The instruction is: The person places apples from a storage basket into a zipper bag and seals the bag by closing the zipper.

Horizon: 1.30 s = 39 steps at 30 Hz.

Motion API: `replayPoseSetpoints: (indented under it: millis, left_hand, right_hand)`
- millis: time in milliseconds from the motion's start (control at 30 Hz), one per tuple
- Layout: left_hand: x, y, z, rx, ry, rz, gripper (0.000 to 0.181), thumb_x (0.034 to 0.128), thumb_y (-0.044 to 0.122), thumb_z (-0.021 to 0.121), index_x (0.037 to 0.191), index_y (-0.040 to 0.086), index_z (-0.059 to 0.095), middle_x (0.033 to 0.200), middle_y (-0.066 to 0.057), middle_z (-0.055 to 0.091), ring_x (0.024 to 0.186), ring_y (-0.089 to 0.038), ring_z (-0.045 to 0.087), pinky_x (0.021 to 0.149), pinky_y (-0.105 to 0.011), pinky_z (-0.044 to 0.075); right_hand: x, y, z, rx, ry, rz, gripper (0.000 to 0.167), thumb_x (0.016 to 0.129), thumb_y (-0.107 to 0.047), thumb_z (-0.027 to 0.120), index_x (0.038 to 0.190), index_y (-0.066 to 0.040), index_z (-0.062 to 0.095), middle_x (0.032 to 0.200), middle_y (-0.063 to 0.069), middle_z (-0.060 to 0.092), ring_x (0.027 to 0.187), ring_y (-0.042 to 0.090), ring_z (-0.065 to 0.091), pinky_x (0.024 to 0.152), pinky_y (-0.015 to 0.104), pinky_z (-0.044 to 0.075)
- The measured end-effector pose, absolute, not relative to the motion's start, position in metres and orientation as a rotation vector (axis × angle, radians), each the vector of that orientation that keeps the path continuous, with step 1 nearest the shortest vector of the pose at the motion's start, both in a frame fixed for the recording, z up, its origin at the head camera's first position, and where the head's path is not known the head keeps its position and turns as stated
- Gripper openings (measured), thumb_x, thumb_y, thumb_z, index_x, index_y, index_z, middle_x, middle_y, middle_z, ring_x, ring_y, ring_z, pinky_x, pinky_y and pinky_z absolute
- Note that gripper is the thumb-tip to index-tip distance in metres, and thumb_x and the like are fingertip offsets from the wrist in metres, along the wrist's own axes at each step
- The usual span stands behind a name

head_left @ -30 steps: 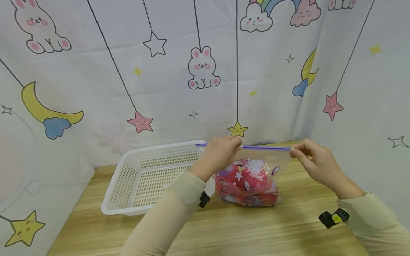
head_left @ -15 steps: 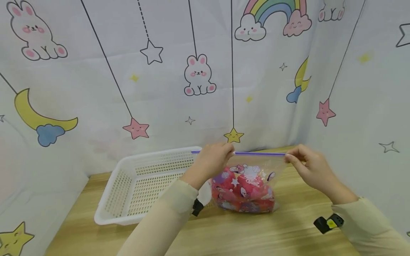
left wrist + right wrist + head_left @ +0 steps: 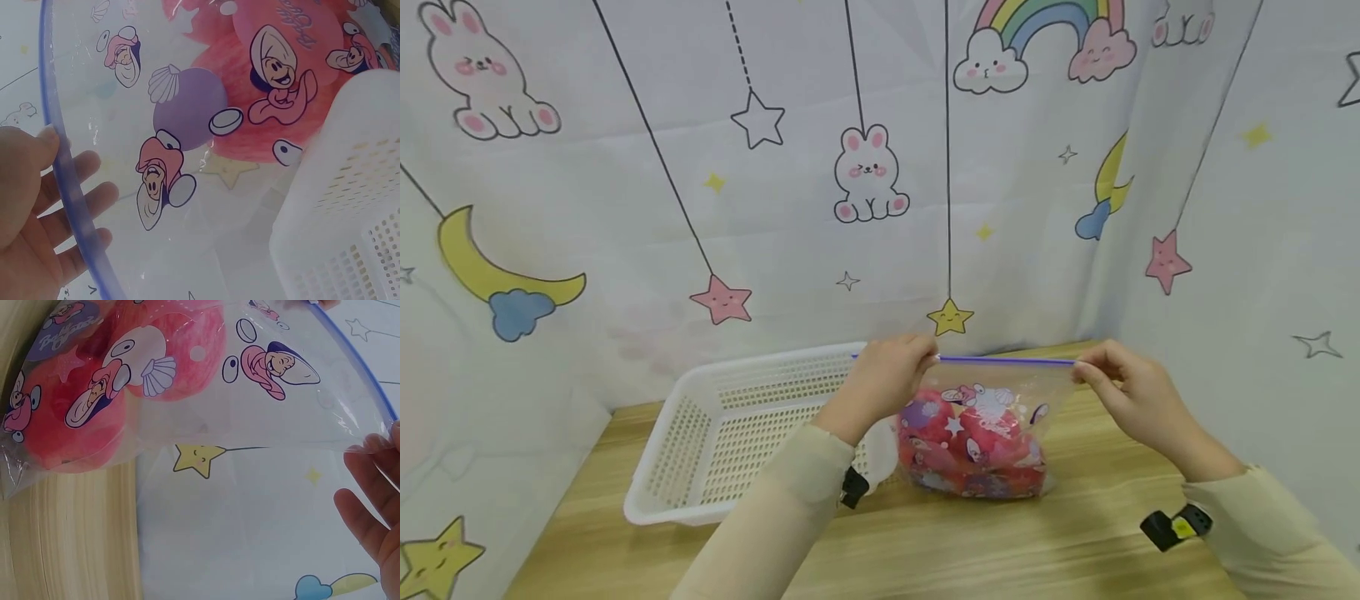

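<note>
A clear zip bag (image 3: 973,442) printed with cartoon oysters and shells stands on the table, holding several red round things that look like apples (image 3: 75,434). Its purple zip strip (image 3: 1007,361) is stretched level along the top. My left hand (image 3: 887,375) pinches the strip left of its middle, beside a small white slider; in the left wrist view, the thumb lies on the near side of the strip (image 3: 69,181) and the fingers behind the clear film. At the strip's right end, my right hand (image 3: 1131,392) pinches the corner between thumb and forefinger, other fingers loosely bent.
A white perforated plastic basket (image 3: 658,450) stands left of the bag, its right end partly behind my left arm and hand. The wooden table (image 3: 955,550) meets a printed cloth backdrop (image 3: 790,242) behind and at both sides.
My left hand has slid left along the zip strip, away from the right hand. My right hand keeps its pinch on the corner. The head view has shifted slightly.
</note>
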<state>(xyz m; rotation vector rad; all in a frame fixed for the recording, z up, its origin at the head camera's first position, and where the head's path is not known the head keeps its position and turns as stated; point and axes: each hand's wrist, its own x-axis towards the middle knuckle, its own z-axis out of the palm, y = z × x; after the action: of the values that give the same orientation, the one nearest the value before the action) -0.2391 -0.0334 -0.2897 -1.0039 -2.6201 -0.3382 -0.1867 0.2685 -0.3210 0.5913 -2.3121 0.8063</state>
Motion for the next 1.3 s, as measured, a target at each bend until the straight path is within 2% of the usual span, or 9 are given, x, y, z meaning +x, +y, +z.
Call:
replayPoseSetpoints:
  millis: [300,633,867,1300]
  left_hand:
    - [-0.24,-0.035,-0.29,-0.994,-2.628,-0.34,0.013,0.0984,0.022,0.049,0.099,0.014,0.059,0.085,0.002,0.063,0.072,-0.013,0.055,0.069,-0.029,0.05]
    - [-0.24,-0.04,-0.289,-0.951,-2.644,-0.32,0.014,0.0983,0.023,0.049,0.098,0.013,0.06,0.086,0.002,0.064,0.075,-0.015,0.059,0.072,-0.031,0.051]
    - [-0.241,-0.044,-0.288,-0.927,-2.656,-0.309,0.018,0.0987,0.024,0.048,0.102,0.013,0.062,0.094,0.0,0.068,0.084,-0.018,0.065,0.078,-0.034,0.053]
    - [-0.241,-0.054,-0.293,-0.911,-2.667,-0.339,0.016,0.0979,0.021,0.05,0.102,0.012,0.062,0.097,-0.002,0.068,0.088,-0.02,0.065,0.079,-0.036,0.054]
  right_hand:
    - [-0.187,0.27,-0.32,0.579,-2.308,0.813,0.01,0.09,-0.001,0.06,0.088,-0.011,0.061,0.079,-0.003,0.066,0.077,-0.009,0.056,0.072,0.003,0.042]
    - [-0.187,0.27,-0.32,0.589,-2.308,0.817,0.01,0.09,-0.001,0.059,0.087,-0.011,0.061,0.079,-0.003,0.066,0.078,-0.009,0.055,0.071,0.004,0.042]
    - [-0.187,0.27,-0.319,0.596,-2.3,0.823,0.011,0.089,0.001,0.06,0.087,-0.01,0.061,0.079,-0.003,0.066,0.077,-0.008,0.056,0.073,0.003,0.042]
    - [-0.188,0.27,-0.325,0.607,-2.286,0.811,0.013,0.088,0.003,0.06,0.086,-0.01,0.061,0.078,-0.004,0.066,0.076,-0.008,0.056,0.073,0.003,0.043]
